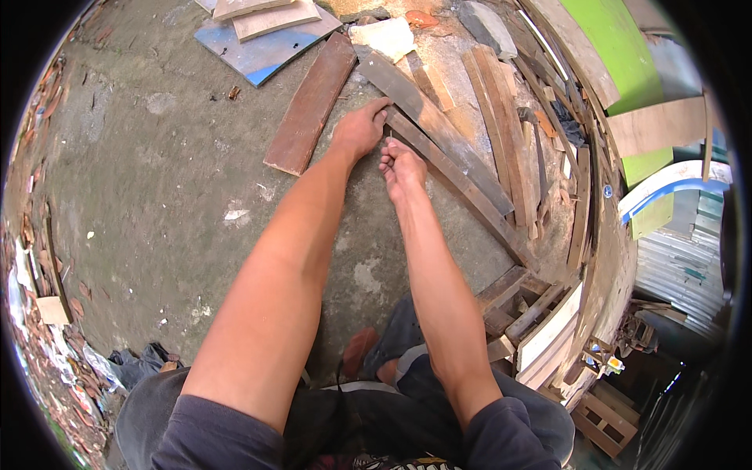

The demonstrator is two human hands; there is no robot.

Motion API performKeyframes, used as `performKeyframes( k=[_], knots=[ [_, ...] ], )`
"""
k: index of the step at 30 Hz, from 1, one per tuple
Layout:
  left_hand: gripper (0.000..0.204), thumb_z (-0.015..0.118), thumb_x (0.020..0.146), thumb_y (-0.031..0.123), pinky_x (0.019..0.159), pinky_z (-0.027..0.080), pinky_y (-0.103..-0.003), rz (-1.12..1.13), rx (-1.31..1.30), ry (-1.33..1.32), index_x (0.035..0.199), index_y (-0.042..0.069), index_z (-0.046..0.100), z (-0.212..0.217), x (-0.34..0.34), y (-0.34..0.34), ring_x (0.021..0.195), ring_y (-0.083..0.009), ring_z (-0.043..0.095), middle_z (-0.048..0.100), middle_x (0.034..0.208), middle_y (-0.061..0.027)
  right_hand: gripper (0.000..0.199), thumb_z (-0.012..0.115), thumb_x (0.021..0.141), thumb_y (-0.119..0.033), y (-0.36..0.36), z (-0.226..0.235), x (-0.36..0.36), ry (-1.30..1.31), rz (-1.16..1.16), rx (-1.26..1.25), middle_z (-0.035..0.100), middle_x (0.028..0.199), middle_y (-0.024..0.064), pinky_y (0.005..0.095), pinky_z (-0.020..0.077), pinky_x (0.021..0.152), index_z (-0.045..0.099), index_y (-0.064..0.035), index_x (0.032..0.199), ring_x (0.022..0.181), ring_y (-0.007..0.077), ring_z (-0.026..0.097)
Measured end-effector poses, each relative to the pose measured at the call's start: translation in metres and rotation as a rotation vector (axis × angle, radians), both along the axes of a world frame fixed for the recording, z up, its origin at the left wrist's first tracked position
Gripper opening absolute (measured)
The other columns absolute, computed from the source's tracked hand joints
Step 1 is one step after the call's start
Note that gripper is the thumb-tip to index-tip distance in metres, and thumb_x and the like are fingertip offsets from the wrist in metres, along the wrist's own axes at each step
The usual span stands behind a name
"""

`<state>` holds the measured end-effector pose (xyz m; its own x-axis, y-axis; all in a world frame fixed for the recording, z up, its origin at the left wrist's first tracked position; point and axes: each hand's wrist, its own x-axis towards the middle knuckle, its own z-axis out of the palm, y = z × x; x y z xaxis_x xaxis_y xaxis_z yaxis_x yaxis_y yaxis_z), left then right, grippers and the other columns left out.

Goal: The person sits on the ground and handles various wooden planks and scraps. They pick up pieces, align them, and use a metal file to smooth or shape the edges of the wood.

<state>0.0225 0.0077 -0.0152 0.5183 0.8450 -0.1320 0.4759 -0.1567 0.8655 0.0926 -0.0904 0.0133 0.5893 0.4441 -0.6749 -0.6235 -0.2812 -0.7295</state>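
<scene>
My left hand (360,130) is closed on the near end of a long, narrow dark wooden strip (462,186), which runs down to the right. Just below that end, my right hand (404,167) is closed, fingertips pinched together; whatever they may hold is too small to make out. Alongside the strip, on its far side, lies a wider grey-brown board (439,129). A reddish-brown plank (315,102) rests on the ground to the left of my left hand.
A blue-and-white panel (270,55) with wood pieces on it lies at the far left. Beyond the board are a pale stone chunk (384,37) and several upright-leaning battens (501,129). A wooden frame (521,301) stands near my right knee. Rough concrete ground (180,180) spreads leftward.
</scene>
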Motion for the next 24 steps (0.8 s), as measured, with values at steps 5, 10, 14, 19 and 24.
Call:
performKeyframes(
  k=[5,10,14,19,24],
  knots=[
    [0.033,0.052,0.102,0.031,0.090,0.052,-0.048,-0.022,0.014,-0.022,0.132,0.026,0.063,0.004,0.004,-0.002,0.104,-0.0423,0.066,0.070,0.114,-0.0200,0.012,0.058,0.093,-0.004,0.015,-0.033,-0.004,-0.057,0.008,-0.135,0.065,0.077,0.0057,0.0295,0.0453,0.056,0.070,-0.0009,0.092,0.062,0.0143,0.056],
    [0.034,0.051,0.101,0.032,0.096,0.051,-0.046,-0.037,-0.035,0.033,0.133,0.027,0.062,0.006,-0.002,0.002,0.114,-0.0378,0.064,0.067,0.128,-0.0128,0.018,0.055,0.089,-0.003,0.031,-0.047,-0.013,-0.130,-0.093,-0.146,0.064,0.071,0.0092,0.0316,0.0428,0.049,0.071,0.0033,0.087,0.056,0.0157,0.055],
    [0.034,0.052,0.102,0.032,0.093,0.052,-0.047,-0.047,-0.011,0.018,0.133,0.027,0.062,0.011,0.001,-0.001,0.109,-0.0401,0.065,0.069,0.120,-0.0166,0.016,0.055,0.088,-0.003,0.035,-0.049,0.006,-0.137,-0.047,-0.197,0.060,0.065,0.0083,0.0328,0.0399,0.046,0.068,0.0018,0.080,0.051,0.0158,0.051],
    [0.034,0.051,0.103,0.032,0.089,0.052,-0.048,-0.056,-0.043,0.042,0.135,0.024,0.061,0.006,0.000,0.002,0.105,-0.0422,0.066,0.070,0.112,-0.0233,0.008,0.062,0.090,-0.001,0.032,-0.023,0.013,-0.044,-0.002,-0.117,0.064,0.074,0.0076,0.0314,0.0431,0.054,0.070,0.0020,0.089,0.062,0.0160,0.055],
    [0.033,0.051,0.102,0.034,0.088,0.053,-0.050,-0.043,0.023,0.028,0.133,0.028,0.062,0.003,-0.001,0.005,0.103,-0.0428,0.067,0.071,0.110,-0.0212,0.019,0.061,0.094,-0.001,0.007,0.029,0.010,-0.040,0.012,0.088,0.066,0.081,0.0079,0.0280,0.0472,0.059,0.069,0.0056,0.109,0.067,0.0135,0.057]
  ],
)
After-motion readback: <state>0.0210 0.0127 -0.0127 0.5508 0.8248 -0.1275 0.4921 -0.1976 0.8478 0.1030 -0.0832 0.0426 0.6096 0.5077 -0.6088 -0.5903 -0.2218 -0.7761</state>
